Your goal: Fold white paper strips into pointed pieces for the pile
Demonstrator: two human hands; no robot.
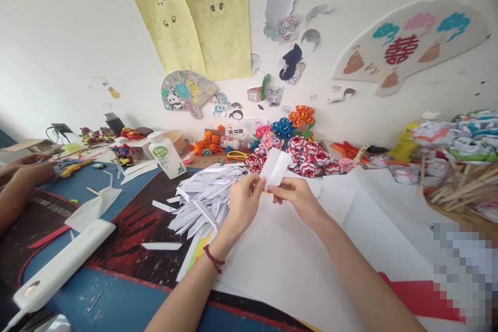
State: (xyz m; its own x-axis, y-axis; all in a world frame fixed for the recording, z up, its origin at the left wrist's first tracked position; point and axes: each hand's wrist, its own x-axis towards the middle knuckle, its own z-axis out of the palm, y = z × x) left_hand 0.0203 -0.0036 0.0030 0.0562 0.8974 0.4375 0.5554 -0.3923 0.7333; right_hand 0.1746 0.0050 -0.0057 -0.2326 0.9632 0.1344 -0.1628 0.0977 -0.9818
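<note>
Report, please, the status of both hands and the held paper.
Left hand, right hand: both pinching white paper piece. Paper strips piled beside left hand; none covering the piece.

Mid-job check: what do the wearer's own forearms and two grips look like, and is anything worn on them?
The left grip and right grip are ungloved. A dark red bracelet, thin and looking beaded or knotted, circles the left wrist; the right wrist shows no band. No sleeve is in view on the left forearm or right forearm.
</note>
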